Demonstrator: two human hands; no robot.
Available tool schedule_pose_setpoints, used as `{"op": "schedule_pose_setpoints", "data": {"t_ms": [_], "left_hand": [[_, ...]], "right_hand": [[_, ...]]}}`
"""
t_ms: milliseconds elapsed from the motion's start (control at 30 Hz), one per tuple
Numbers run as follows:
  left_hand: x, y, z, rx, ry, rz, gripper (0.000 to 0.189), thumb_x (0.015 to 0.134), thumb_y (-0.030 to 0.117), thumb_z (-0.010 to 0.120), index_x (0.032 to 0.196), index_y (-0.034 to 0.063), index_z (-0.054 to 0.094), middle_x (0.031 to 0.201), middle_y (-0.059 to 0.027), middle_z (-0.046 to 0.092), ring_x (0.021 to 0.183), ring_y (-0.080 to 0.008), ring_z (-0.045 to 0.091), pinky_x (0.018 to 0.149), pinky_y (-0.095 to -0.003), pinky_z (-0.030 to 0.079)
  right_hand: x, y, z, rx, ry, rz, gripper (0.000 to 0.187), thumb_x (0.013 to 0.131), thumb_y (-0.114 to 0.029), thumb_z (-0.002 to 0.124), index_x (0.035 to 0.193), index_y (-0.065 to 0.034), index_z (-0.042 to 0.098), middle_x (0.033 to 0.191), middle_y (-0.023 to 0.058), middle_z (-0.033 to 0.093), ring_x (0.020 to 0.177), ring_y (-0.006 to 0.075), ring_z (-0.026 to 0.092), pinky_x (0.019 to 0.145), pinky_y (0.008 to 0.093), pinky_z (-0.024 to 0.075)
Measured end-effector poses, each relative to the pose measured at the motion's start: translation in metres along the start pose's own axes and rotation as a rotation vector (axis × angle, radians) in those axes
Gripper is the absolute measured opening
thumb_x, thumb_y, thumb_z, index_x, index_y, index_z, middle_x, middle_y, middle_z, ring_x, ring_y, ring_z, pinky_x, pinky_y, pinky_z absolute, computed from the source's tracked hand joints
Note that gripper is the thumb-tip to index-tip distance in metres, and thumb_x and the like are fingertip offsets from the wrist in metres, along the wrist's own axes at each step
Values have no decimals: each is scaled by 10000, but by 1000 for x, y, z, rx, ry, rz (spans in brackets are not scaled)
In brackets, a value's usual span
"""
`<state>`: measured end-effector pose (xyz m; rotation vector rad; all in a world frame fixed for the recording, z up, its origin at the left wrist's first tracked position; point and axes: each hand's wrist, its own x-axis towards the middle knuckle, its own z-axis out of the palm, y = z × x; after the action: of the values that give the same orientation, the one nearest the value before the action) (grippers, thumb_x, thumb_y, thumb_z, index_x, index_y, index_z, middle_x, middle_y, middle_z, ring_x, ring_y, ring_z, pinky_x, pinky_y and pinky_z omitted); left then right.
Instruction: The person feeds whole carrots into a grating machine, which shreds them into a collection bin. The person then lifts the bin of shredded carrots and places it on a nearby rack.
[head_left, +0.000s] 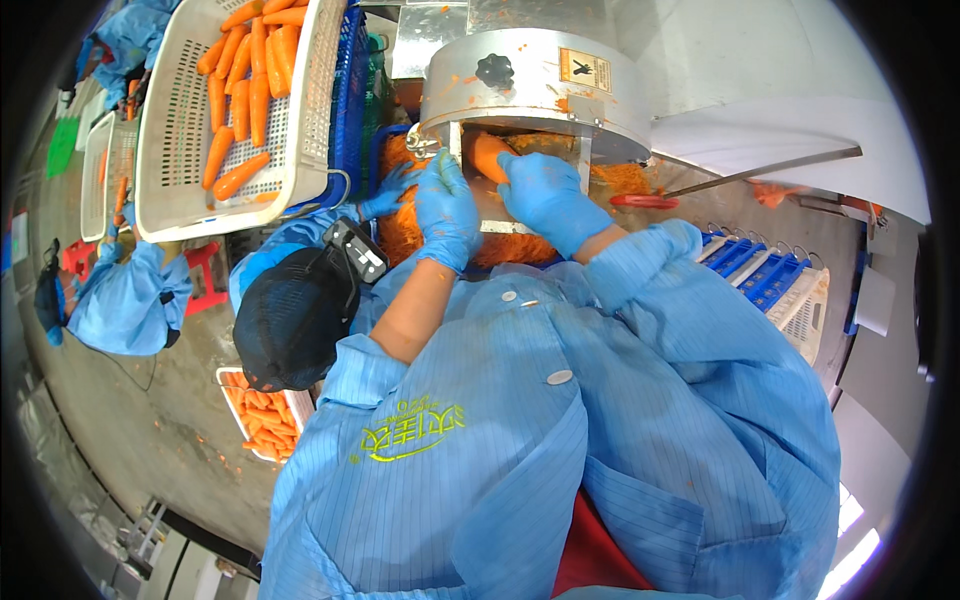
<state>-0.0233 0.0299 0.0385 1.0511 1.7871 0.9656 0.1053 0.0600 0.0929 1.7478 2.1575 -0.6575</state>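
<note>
My right hand (555, 201), in a blue glove, grips a peeled carrot (489, 156) by its near end. The carrot's far end points into the mouth of a metal vegetable shredding machine (517, 90). My left hand (448, 214), also gloved, is curled around the left rail (455, 139) of the machine's metal feed chute; its fingertips are partly hidden. Under and beside the chute lies a heap of shredded carrot (401, 232). The cutting parts inside the housing cannot be seen.
A white perforated crate (300, 172) of whole carrots stands at upper left, on a blue crate (346, 97). Close on my left, a co-worker in a black cap (296, 319) reaches a gloved hand (390, 193) to the shreds. Another carrot crate (262, 416) sits on the floor.
</note>
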Motion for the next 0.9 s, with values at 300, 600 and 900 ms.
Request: {"op": "schedule_pose_setpoints", "data": {"t_ms": [300, 600, 900], "left_hand": [[2, -6, 3, -2, 22, 46, 417, 988, 287, 433, 1171, -57, 582, 1073, -267, 627, 980, -359, 624, 843, -392, 490], [8, -18, 11, 24, 79, 83, 423, 990, 302, 421, 1125, -52, 607, 1032, -255, 641, 950, -368, 626, 824, -396, 490], [4, -9, 8, 97, 52, 63, 433, 989, 310, 410, 1139, -46, 606, 1027, -260, 641, 933, -376, 629, 812, -419, 493]], "right_hand": [[24, -11, -9, 13, -50, -14, 248, 815, -231, 624, 964, -36, 651, 901, 187, 665, 866, 351, 654, 750, 457, 524], [7, -10, 3, 22, 33, -56, 280, 822, -239, 622, 1011, -33, 629, 841, 182, 657, 819, 351, 658, 693, 457, 525], [-101, 48, -25, 485, 184, 5, 468, 803, -313, 666, 1209, -88, 599, 951, 170, 681, 817, 274, 671, 710, 370, 526]]}}
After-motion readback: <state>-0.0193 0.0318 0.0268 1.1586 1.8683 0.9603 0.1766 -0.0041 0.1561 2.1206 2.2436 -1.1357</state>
